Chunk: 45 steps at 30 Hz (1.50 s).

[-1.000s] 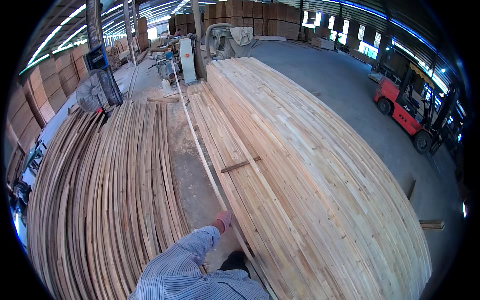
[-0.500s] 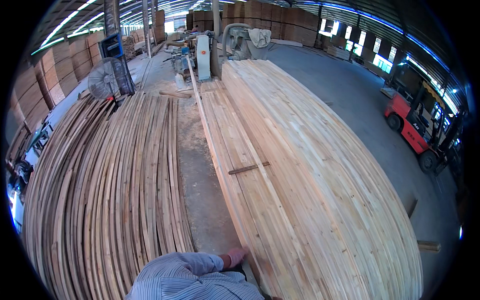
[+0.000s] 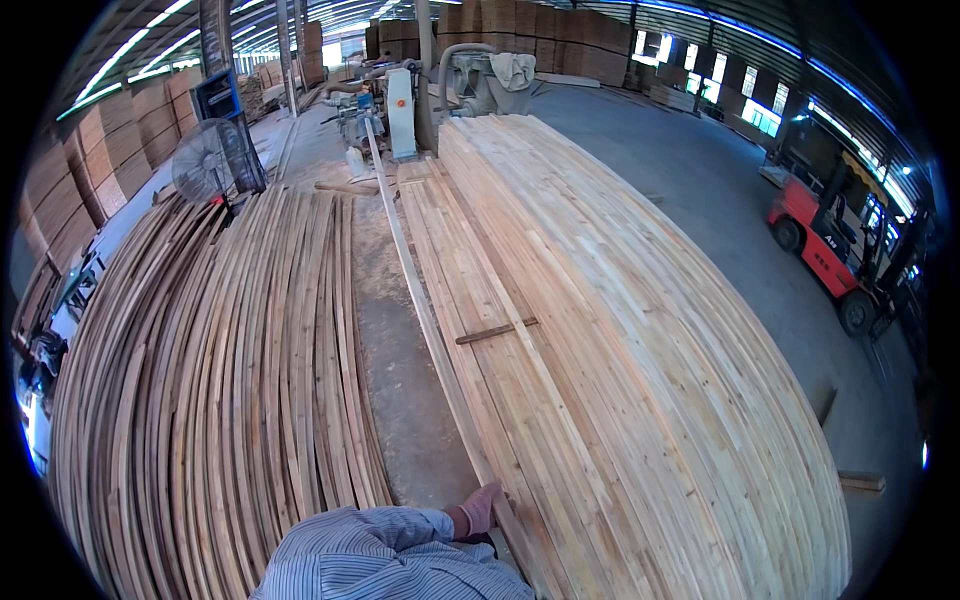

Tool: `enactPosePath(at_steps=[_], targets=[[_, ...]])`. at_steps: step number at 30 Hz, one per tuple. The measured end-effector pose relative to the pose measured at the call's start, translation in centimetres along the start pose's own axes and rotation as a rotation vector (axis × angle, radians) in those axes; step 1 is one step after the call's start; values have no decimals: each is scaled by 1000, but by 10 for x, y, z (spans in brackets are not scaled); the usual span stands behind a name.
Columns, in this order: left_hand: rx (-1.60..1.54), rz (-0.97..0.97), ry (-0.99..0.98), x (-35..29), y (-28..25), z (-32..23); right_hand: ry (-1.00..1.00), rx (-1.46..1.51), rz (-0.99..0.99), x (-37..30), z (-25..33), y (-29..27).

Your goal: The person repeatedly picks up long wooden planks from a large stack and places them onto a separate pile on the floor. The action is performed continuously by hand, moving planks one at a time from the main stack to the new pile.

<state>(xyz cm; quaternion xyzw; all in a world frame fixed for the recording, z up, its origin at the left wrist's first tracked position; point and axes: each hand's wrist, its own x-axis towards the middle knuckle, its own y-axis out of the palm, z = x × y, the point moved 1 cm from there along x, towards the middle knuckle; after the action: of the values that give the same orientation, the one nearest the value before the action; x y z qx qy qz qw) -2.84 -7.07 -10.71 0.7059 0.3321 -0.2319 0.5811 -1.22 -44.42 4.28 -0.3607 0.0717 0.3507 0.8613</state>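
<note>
A long, narrow wooden strip [image 3: 425, 312] runs from the machine at the far end down to the lower middle. My left hand [image 3: 480, 507], in a pinkish glove below a striped sleeve, grips the strip's near part at its left edge. Its fingertips are partly hidden against the wood. To the right of the strip lies a low layer of pale boards [image 3: 520, 400], with a short dark stick [image 3: 497, 331] lying across them. My right hand is out of sight.
Rough strips [image 3: 230, 380] fill the left side. A higher stack of pale boards [image 3: 650, 330] stands on the right. A machine with a white panel [image 3: 402, 115] is ahead, a fan [image 3: 207, 160] at far left, a red forklift [image 3: 825, 250] at right. Sawdust covers the floor between.
The long strip has shifted slightly left along its length and appears turned, showing a paler face. My left hand has moved slightly and now closes against its edge.
</note>
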Motion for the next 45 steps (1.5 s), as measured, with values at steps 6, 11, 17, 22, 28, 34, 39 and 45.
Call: enactPosePath(at_steps=[6,11,17,22,28,34,39,45], targets=[[-56,9,43,-30,55,-45,433,-895,68,-158,-184,-72],[21,-21,132,-44,83,-128,190,-1027,-17,-234,-158,-125],[99,21,211,-3,72,-257,465,-692,65,-235,-102,-138],[242,-79,318,11,73,-280,469,-355,42,-136,33,-113],[395,659,-96,-33,56,-114,342,-200,33,-8,141,-47],[506,380,-633,-69,16,54,311,-309,72,108,97,52],[367,170,-198,-25,9,9,-126,-161,-281,113,137,50],[451,-108,26,30,11,-105,12,140,-312,56,-19,72]])
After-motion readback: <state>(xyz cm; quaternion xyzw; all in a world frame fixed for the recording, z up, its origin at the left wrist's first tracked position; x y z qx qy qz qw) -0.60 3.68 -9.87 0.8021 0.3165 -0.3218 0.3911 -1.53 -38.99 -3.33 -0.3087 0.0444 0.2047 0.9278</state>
